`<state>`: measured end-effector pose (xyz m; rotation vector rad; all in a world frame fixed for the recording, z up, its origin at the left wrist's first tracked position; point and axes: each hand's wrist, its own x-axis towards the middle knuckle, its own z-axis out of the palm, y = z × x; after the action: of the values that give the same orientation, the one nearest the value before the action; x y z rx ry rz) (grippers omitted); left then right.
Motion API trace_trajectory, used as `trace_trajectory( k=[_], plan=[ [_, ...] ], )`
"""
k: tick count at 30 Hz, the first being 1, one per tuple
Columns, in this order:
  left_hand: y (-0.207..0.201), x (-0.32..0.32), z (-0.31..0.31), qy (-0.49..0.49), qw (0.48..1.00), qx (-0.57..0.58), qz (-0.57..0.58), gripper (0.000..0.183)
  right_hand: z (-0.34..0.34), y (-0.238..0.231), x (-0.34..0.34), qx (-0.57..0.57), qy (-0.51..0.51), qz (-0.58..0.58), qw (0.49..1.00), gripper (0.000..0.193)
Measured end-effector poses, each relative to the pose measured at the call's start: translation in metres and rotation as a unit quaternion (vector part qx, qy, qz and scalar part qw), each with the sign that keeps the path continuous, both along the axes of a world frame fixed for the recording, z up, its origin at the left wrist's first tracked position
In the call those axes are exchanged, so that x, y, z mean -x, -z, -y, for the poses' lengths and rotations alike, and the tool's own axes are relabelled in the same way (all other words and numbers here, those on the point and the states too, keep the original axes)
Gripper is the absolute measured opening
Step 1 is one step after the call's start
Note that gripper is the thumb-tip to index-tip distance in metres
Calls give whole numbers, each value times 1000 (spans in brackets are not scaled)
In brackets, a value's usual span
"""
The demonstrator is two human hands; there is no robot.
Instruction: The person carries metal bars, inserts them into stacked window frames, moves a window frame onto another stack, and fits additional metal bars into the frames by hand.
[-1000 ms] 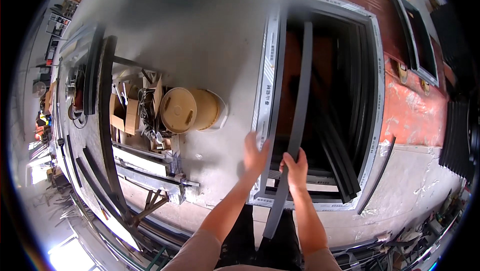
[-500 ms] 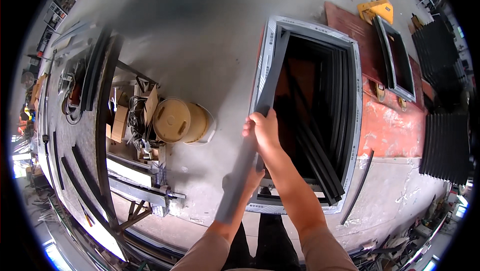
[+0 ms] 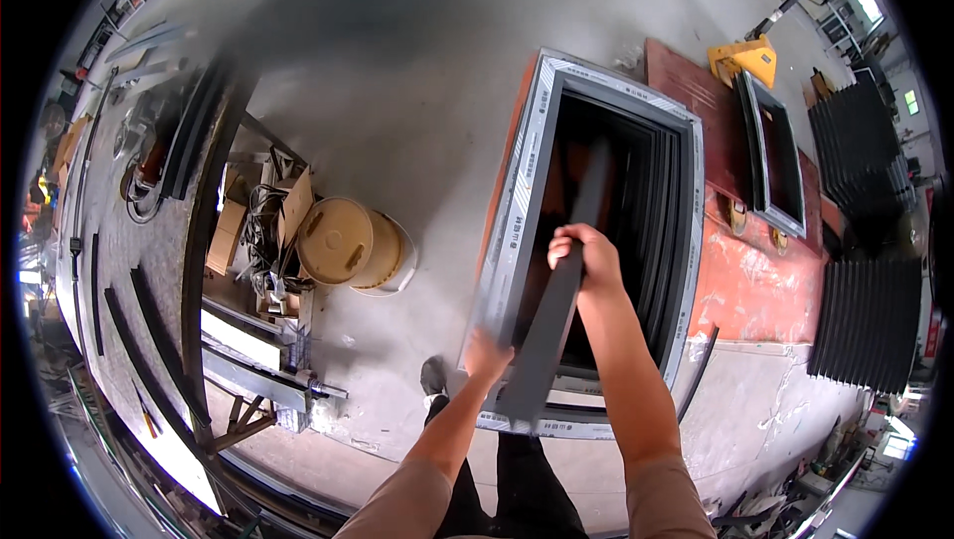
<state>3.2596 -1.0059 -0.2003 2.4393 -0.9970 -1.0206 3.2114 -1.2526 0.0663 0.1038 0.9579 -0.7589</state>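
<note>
A long flat dark grey profile strip (image 3: 545, 345) slants over the opening of a stack of window frames. My right hand (image 3: 593, 259) is closed around it, partway along its length. The strip's far end is blurred inside the opening; its near end crosses the lower frame bar. Beside the strip's near part, at the left side of the top window frame (image 3: 525, 206), is my left hand (image 3: 487, 352). Motion smears its fingers, and whether it touches the frame is unclear. The top frame has pale printed film on its rim, with several dark frames stacked below.
On the left stands a workbench (image 3: 169, 271) with dark strips. A lidded tan bucket (image 3: 343, 241) sits beside a cardboard box (image 3: 296, 206) and cables. To the right are a red board (image 3: 745, 281), a smaller frame (image 3: 770, 152), a yellow pallet jack (image 3: 743, 62) and stacked black profiles (image 3: 867, 325).
My right hand has carried the strip rightward, from the frame's left side to over the opening. My left hand has come off the strip and moved left to the frame's side.
</note>
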Motion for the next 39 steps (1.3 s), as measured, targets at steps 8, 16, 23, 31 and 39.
trace_trajectory(
  k=[8,16,23,31,39],
  plan=[
    [-63,-12,26,-7,991,-122,-51,77,-78,-11,-23,79,-124,-134,980,12],
    [-104,2,-31,44,990,-134,28,106,-58,24,150,-156,0,-32,987,14],
    [-51,-2,-104,-68,981,-128,-128,77,-102,21,253,-16,-238,-164,957,17],
    [-116,-31,-142,-96,991,-65,-73,29,-158,-25,306,250,-430,-512,700,49],
    [-282,-31,-161,-78,951,131,-269,55,-231,-130,108,467,-411,-622,476,73]
  ],
)
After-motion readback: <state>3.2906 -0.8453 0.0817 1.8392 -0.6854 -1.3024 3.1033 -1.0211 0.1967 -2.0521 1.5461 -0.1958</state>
